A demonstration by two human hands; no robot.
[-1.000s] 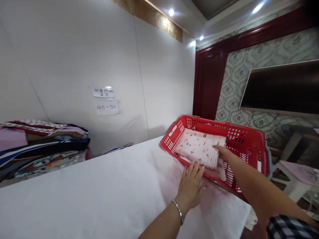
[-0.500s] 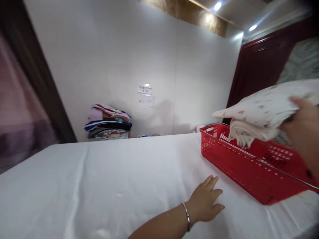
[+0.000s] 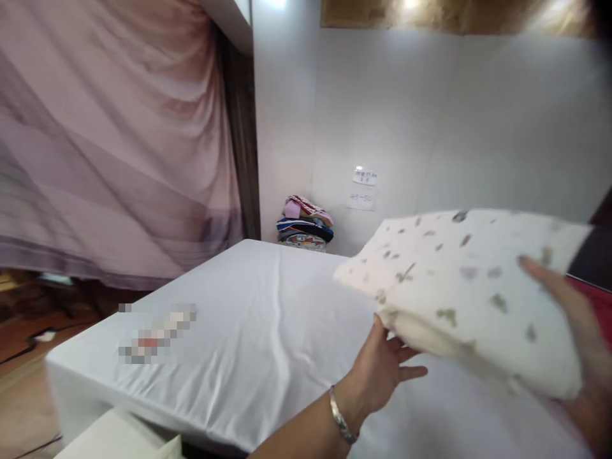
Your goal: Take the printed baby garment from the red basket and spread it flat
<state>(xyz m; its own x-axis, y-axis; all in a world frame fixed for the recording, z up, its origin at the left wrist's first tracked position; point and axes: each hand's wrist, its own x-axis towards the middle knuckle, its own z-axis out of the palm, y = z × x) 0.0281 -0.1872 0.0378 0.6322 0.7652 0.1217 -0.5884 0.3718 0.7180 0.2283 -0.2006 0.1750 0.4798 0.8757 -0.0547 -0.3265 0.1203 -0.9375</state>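
The folded cloth [image 3: 473, 293] has come out of the red basket [image 3: 590, 293] and now hangs over the table's [image 3: 268, 331] right side. The right hand [image 3: 581, 357] grips its edge, and the left hand [image 3: 377, 373] is open, fingers spread, touching underneath.

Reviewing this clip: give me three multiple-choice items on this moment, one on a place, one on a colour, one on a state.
1. Where is the stack of folded multicoloured clothes?
A. at the table's far end by the wall
B. in the right hand
C. on the floor

2. What colour is the cloth covering the table?
A. red
B. white
C. black

3. How is the folded cream fabric with small dark prints?
A. flat on the table
B. hanging on the wall
C. lifted above the table

Key: 1 A, the stack sits against the wall; 2 B, the table cloth is white; 3 C, the right hand holds the fabric up, the left hand beneath.
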